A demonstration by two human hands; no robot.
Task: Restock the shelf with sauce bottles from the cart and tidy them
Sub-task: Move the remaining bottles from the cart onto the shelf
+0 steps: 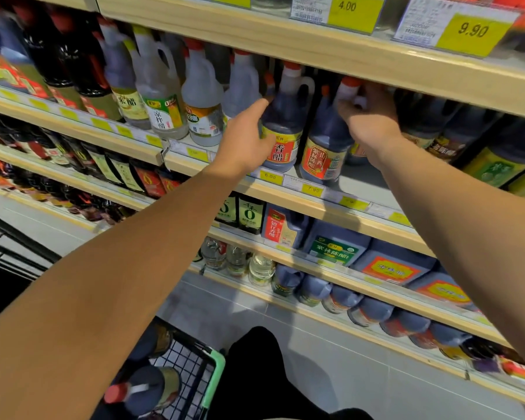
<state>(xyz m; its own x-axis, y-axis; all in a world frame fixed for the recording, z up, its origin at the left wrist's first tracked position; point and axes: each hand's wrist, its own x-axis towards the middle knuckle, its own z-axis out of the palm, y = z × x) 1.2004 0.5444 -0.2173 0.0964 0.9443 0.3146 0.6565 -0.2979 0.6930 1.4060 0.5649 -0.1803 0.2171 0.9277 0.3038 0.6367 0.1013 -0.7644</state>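
Observation:
Two dark vinegar jugs with red caps stand side by side on the middle shelf [315,204]. My left hand [246,137] wraps the left side of the left jug [285,122], which has a red and yellow label. My right hand [370,116] grips the neck and handle of the right jug [325,147], just under its cap. At the bottom, the black wire cart [191,368] with a green rim holds more dark bottles [149,389] lying on their sides.
Clear and pale vinegar jugs [164,107] stand left of my hands. Dark jugs [467,140] fill the shelf to the right. The upper shelf board [315,43] with yellow price tags hangs close over the caps. Lower shelves hold more bottles. My dark trouser leg [255,374] is beside the cart.

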